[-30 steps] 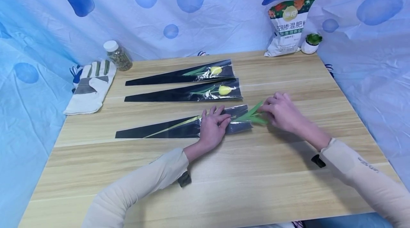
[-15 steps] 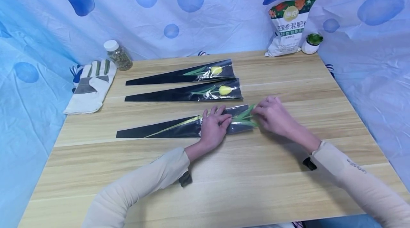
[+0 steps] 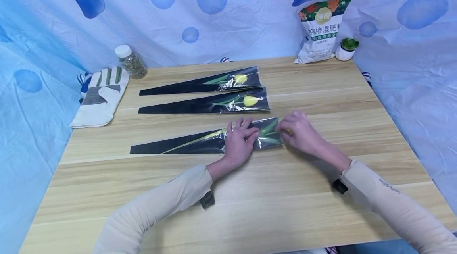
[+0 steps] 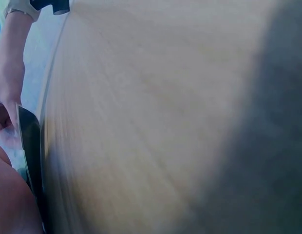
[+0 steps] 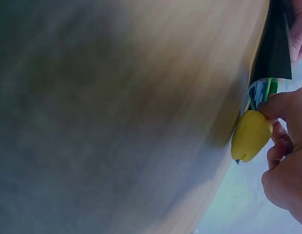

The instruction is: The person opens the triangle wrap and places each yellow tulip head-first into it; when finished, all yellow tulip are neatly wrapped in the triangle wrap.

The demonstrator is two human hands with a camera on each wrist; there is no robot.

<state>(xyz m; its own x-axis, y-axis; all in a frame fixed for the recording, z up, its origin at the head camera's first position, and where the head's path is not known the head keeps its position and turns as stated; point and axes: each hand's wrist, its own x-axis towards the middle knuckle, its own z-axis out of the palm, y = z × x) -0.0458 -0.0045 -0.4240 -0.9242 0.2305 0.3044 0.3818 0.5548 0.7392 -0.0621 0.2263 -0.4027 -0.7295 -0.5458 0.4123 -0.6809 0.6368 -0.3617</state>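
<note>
A yellow tulip (image 5: 252, 136) is pinched just below its bloom by my right hand (image 3: 301, 133). Its green leaves (image 3: 268, 140) lie inside the wide right end of a black flower sleeve (image 3: 185, 145) with a clear front. The bloom stays outside the opening, mostly hidden by the fingers in the head view. My left hand (image 3: 237, 143) rests on the sleeve left of the leaves, thumb and forefinger pinching its clear film, the other fingers spread. Both hands are close to the table.
Two more sleeves, an upper one (image 3: 178, 87) and a lower one (image 3: 178, 108), each hold a yellow tulip. At the back left lie a work glove (image 3: 98, 105) and a jar (image 3: 133, 64). A fertilizer bag (image 3: 321, 31) and a small potted plant (image 3: 346, 49) stand back right.
My right hand has moved left with the tulip, and the leaves have slid from partly outside the sleeve to inside it. The left hand has kept its place.
</note>
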